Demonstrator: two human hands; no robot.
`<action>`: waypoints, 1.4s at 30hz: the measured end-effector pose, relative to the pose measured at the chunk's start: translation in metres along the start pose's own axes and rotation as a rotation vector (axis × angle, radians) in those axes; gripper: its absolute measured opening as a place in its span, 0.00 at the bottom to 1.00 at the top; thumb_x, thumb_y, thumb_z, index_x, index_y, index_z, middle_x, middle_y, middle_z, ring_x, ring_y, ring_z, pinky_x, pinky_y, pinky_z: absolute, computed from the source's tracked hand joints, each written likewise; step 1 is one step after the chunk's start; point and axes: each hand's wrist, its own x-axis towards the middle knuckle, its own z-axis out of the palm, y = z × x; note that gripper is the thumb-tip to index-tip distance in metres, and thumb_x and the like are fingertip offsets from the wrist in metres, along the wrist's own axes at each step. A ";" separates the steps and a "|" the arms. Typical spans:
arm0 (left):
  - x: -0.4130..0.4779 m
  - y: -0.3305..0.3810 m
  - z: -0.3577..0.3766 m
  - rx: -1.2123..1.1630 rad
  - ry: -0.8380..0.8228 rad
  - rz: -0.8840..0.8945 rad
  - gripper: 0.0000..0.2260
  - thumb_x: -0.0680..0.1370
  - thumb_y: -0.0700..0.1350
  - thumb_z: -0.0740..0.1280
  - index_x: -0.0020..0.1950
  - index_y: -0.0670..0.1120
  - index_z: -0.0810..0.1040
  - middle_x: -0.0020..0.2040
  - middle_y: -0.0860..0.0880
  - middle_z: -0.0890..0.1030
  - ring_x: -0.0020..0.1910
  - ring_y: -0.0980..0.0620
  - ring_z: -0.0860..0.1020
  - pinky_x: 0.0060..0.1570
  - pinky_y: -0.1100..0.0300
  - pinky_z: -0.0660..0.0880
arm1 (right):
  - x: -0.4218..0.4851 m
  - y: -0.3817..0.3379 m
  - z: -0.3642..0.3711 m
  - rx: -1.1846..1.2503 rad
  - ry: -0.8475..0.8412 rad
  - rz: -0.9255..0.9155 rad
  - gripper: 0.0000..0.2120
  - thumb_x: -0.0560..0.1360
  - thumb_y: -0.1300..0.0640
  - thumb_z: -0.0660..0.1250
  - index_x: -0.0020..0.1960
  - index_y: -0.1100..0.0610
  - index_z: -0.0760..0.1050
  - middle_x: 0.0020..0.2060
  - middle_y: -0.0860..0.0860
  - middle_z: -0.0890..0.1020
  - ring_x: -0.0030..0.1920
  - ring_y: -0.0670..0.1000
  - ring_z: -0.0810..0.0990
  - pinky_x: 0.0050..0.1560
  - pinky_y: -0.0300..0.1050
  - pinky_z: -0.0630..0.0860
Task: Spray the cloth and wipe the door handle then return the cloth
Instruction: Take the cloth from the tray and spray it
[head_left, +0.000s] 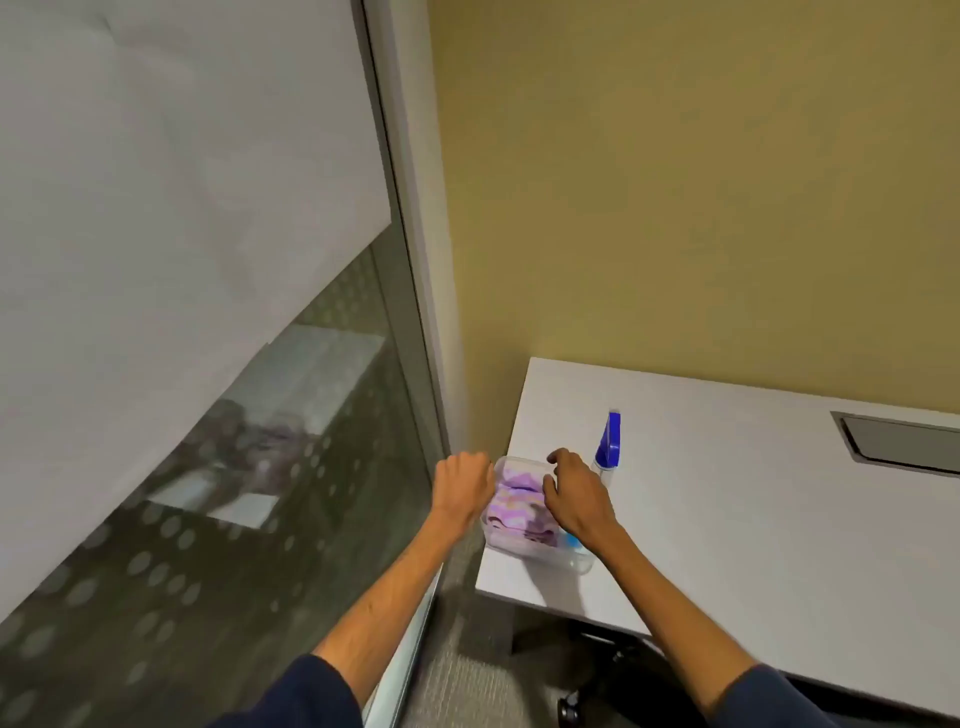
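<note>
A purple and white cloth (517, 512) lies bunched inside a clear plastic container (576, 564) near the left corner of a white table (727, 509). My left hand (462, 483) is at the container's left rim, fingers curled; whether it grips the rim is hidden. My right hand (574, 493) rests over the cloth's right side, fingers bent down onto it. A spray bottle with a blue trigger head (609, 441) stands just behind my right hand. No door handle shows.
A glass wall with a dotted film (218, 519) and a metal frame (415, 291) stands at the left. A yellow wall (675, 182) backs the table. A cable hatch (898, 441) is set in the tabletop. A chair base (571, 706) sits under the table.
</note>
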 end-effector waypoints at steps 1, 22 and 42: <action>0.004 0.003 0.002 0.018 -0.037 -0.010 0.15 0.81 0.47 0.56 0.44 0.41 0.79 0.45 0.40 0.84 0.45 0.37 0.81 0.38 0.54 0.68 | 0.004 0.004 0.003 -0.007 -0.057 0.029 0.15 0.82 0.56 0.59 0.67 0.59 0.71 0.62 0.57 0.80 0.55 0.56 0.82 0.53 0.45 0.79; 0.032 -0.016 0.112 -0.006 -0.365 0.089 0.20 0.81 0.42 0.60 0.73 0.45 0.64 0.74 0.42 0.66 0.72 0.43 0.67 0.73 0.49 0.64 | 0.051 0.037 0.116 -0.066 -0.423 0.451 0.28 0.83 0.50 0.58 0.78 0.60 0.55 0.72 0.56 0.71 0.71 0.57 0.72 0.72 0.47 0.69; 0.042 -0.029 0.128 -0.044 -0.307 0.143 0.17 0.79 0.42 0.62 0.68 0.46 0.72 0.71 0.45 0.68 0.70 0.46 0.66 0.69 0.51 0.65 | 0.054 0.026 0.114 0.217 -0.143 0.707 0.19 0.73 0.60 0.69 0.61 0.66 0.71 0.56 0.61 0.81 0.57 0.61 0.81 0.54 0.50 0.78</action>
